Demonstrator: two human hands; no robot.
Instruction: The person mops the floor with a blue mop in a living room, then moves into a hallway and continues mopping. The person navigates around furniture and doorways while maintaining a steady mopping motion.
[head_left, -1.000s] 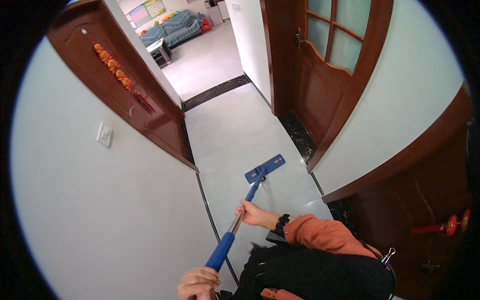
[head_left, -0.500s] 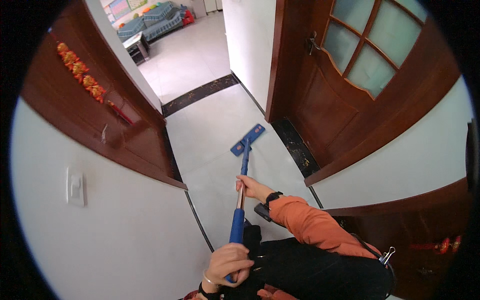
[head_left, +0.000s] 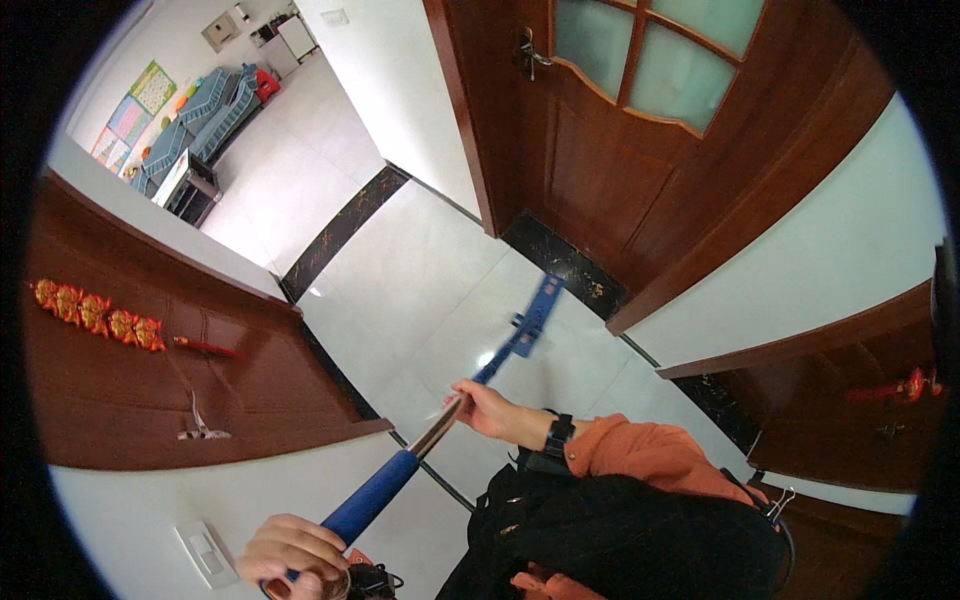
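Left hand (head_left: 295, 555) closed round top of mop (head_left: 434, 432), right hand (head_left: 485, 408) curled round it lower; 2 spaced grips, likely for leverage over blue head (head_left: 537, 315)

The left grip (head_left: 295, 550) sits low at seven o'clock, closed in a fist with the back of the hand upward and the fingers curled over; its wrist is mostly hidden at the lower edge. The right grip (head_left: 488, 408) is closed too, just below centre at six o'clock, well apart from the left. The right wrist (head_left: 532, 428) is fairly straight and wears a dark band. Behind it the orange right sleeve (head_left: 640, 458) comes in from four o'clock, the arm pointing toward ten o'clock, above the black-clad torso (head_left: 640, 530)
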